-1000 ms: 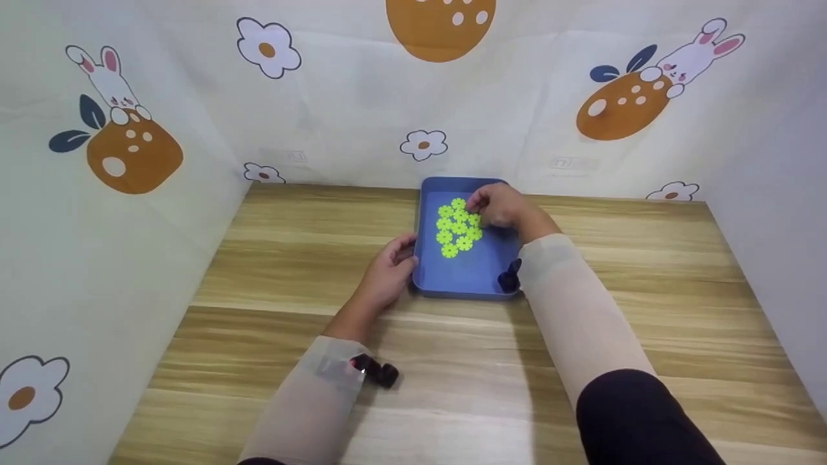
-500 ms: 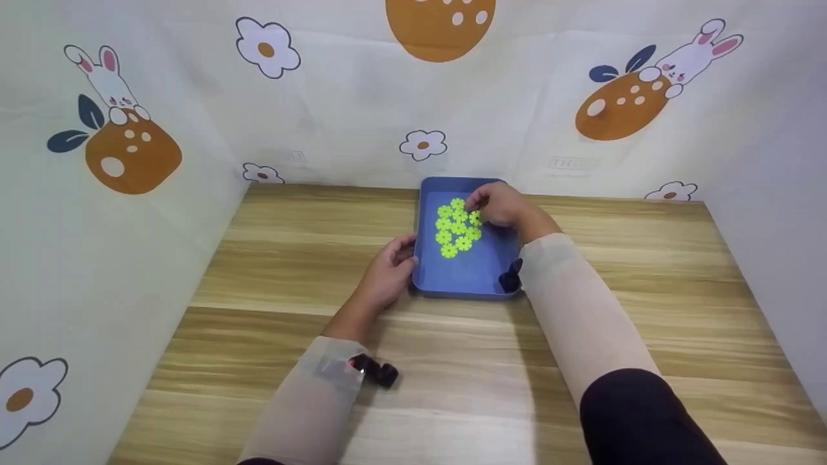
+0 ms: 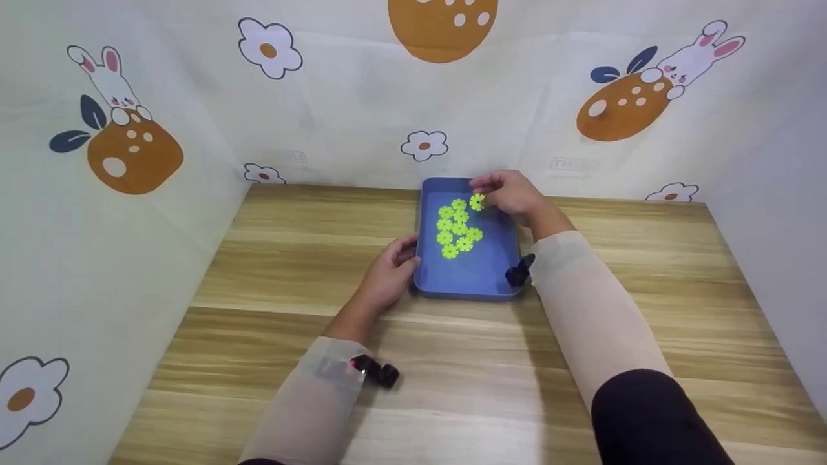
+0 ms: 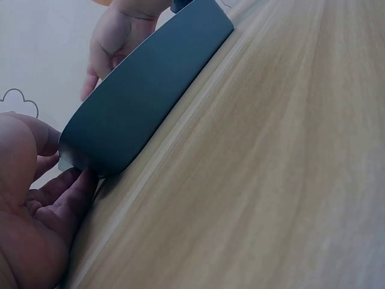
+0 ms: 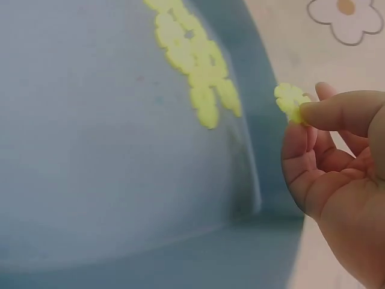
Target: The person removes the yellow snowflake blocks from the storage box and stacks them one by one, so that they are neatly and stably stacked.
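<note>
A blue tray [image 3: 466, 279] lies on the table and holds several yellow-green flower-shaped discs [image 3: 458, 228] in a cluster. My right hand [image 3: 515, 195] pinches one such disc [image 5: 291, 101] between thumb and fingertips, held over the far right part of the tray. In the right wrist view that disc is apart from the cluster, in front of the tray's wall. At the tray's left side, my left hand [image 3: 386, 272] holds the wall. The left wrist view shows its fingers [image 4: 81, 186] curled against the lower edge and corner of the tray's outer wall.
The wooden table [image 3: 310, 258] ends at a printed cloth backdrop [image 3: 349, 97], close behind the tray. Cloth also rises on the left and right. Black cameras [image 3: 519, 271] are strapped to both sleeved wrists, the right one over the tray's near right corner.
My right hand has lifted one flower-shaped disc out of the cluster and moved slightly up and right with it. The left hand and the tray stay in place.
</note>
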The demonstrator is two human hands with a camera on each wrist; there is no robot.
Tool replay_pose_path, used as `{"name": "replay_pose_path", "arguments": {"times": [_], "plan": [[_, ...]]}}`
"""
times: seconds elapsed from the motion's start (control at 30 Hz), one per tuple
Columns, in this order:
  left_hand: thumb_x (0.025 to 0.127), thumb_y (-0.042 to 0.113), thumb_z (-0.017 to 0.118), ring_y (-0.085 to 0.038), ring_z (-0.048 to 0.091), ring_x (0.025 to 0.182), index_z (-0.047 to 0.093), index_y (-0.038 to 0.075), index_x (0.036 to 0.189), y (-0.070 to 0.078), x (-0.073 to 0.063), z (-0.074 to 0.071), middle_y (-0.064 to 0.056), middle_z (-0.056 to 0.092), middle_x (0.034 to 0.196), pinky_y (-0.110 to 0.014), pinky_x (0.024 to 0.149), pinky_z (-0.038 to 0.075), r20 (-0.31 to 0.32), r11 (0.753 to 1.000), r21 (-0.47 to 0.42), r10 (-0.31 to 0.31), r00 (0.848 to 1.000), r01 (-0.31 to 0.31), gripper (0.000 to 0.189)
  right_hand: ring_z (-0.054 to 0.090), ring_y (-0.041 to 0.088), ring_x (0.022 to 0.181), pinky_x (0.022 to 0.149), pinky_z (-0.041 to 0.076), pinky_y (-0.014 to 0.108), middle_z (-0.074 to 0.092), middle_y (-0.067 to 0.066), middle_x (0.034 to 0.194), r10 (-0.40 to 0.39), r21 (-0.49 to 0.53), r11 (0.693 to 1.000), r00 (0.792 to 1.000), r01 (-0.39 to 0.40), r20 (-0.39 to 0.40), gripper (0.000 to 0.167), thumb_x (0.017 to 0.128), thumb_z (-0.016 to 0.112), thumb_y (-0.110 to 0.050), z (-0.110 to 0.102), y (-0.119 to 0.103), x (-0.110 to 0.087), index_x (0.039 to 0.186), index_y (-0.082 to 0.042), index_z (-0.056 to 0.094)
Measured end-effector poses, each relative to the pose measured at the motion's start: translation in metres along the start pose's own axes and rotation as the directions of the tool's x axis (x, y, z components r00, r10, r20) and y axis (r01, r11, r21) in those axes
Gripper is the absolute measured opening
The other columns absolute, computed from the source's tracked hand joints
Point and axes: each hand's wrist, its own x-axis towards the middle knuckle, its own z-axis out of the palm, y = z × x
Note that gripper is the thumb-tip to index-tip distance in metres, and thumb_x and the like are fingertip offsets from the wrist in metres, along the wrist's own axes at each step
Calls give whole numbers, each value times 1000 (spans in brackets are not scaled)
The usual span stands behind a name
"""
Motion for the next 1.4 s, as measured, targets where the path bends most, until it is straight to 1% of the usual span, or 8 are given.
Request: {"name": "replay_pose_path", "arguments": {"times": [0.2,0.5,0.73,0.83,0.97,1.1,1.23,1.4], "plan": [[106,8,59,-32,57,147,52,5,156,-4,1,0,-16,57,159,-47,125,47,15,998,-37,53,999,-52,50,59,22,113,113,53,49,65,9,122,-43,51,998,998,45,-35,43,97,63,3,-9,-3,-10,140,-3,67],[106,8,59,-31,57,147,53,8,156,-3,0,0,-14,57,159,-47,125,47,7,999,-13,43,999,-43,50,61,22,112,113,58,46,64,8,122,-60,48,997,990,67,-128,38,102,62,-5,-29,7,-28,139,-6,68],[106,7,58,-32,57,147,52,6,156,0,-1,0,-15,57,159,-47,125,47,6,998,-33,51,999,-51,50,66,17,105,94,64,25,67,4,115,-101,117,985,971,128,-215,37,103,65,-7,-43,16,-42,140,0,66],[106,7,58,-32,57,147,52,6,156,-1,0,0,-15,57,159,-47,125,47,5,998,-31,52,999,-52,50,66,14,103,90,64,21,69,1,111,-109,168,974,962,154,-251,38,101,68,-5,-47,22,-47,139,2,66],[106,7,58,-32,56,147,52,6,156,-1,0,0,-15,56,159,-47,125,47,7,998,-32,55,998,-54,50,68,12,101,87,64,20,72,-1,107,-100,221,960,950,170,-296,38,100,71,-3,-51,32,-51,136,4,66],[106,7,58,-33,56,148,51,3,156,-1,-1,-1,-17,56,159,-48,125,46,10,997,-31,65,998,-65,50,69,11,101,87,64,20,73,-1,107,-79,271,947,946,169,-313,40,98,72,-2,-56,43,-55,137,5,65],[107,8,57,-34,56,147,51,3,156,-2,0,-1,-17,56,159,-48,125,46,10,998,-22,67,998,-66,50,68,11,103,89,64,21,72,0,110,-43,284,948,944,141,-326,41,99,73,-3,-59,56,-58,138,4,65],[106,9,60,-30,57,147,53,6,156,-1,-1,0,-13,57,159,-46,125,47,3,999,-31,34,999,-34,50,69,12,107,92,64,22,71,2,117,24,280,956,935,82,-355,41,101,72,-8,-63,69,-62,141,0,64]]}}
